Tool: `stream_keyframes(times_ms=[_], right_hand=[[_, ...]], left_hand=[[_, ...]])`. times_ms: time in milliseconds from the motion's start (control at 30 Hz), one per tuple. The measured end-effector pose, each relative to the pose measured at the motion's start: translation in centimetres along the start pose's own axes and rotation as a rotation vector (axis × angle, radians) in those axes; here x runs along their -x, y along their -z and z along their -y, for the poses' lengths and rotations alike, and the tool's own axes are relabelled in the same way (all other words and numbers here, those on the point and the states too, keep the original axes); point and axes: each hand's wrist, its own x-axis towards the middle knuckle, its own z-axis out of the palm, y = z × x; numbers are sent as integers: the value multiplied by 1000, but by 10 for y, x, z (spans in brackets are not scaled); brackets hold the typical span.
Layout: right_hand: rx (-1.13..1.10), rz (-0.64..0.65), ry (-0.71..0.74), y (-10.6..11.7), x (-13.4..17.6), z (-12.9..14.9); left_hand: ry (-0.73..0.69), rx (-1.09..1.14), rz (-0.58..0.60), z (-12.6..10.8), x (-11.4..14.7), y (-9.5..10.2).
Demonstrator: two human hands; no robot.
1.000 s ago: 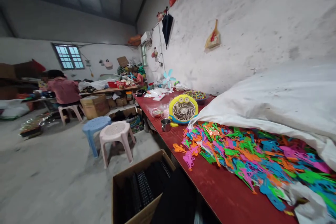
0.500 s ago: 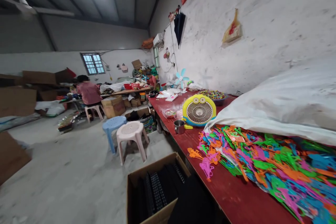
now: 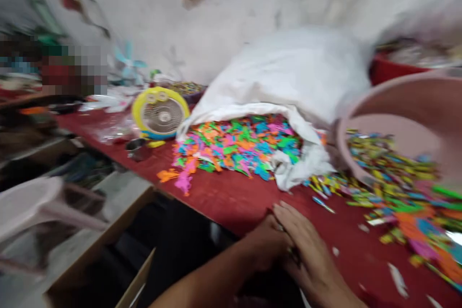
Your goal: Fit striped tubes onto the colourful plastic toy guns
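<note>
Sack (image 3: 285, 77), pink tub (image 3: 404, 101), L hand (image 3: 269, 241), R hand (image 3: 306, 240): x1 ea.

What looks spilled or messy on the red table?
Bright plastic pieces spill from the open white sack onto the red table. Small yellowish pieces trail out of the pink tub, which looks tipped, instead of staying inside.

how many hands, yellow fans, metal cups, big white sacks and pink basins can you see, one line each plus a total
Hands, left hand and right hand: 2
Yellow fan: 1
Metal cup: 1
Big white sack: 1
Pink basin: 1
Total: 6
</note>
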Motion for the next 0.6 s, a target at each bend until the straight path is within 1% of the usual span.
stream_keyframes(times_ms=[67,133,167,267,300,367,433,467,500,533,600], right_hand=[[9,64,-46,13,0,3],[35,88,-133,26,-1,-3],[63,61,-185,32,0,-10],[241,-88,-363,43,3,-45],[326,-95,-422,45,3,-59],[490,-30,-521,45,2,-82],[585,37,-589,42,-1,-95],[584,37,-606,41,-3,-97],[537,13,-614,39,-3,-96],[444,-23,-621,36,-4,-93],[151,-97,-643,29,-4,-81]], left_hand=[[-46,-59,74,-1,-10,3],[-121,-56,60,-5,-15,5],[-149,-53,36,-7,-17,6],[-189,-65,-34,-13,-23,4],[-200,-79,-53,-14,-26,2],[-215,-106,-86,-13,-33,-3],[-210,-128,-140,-10,-43,-7],[-206,-135,-177,-8,-47,-9],[-206,-138,-216,-7,-52,-11],[-209,-139,-252,-6,-57,-12],[-209,-157,-284,-5,-65,-14]])
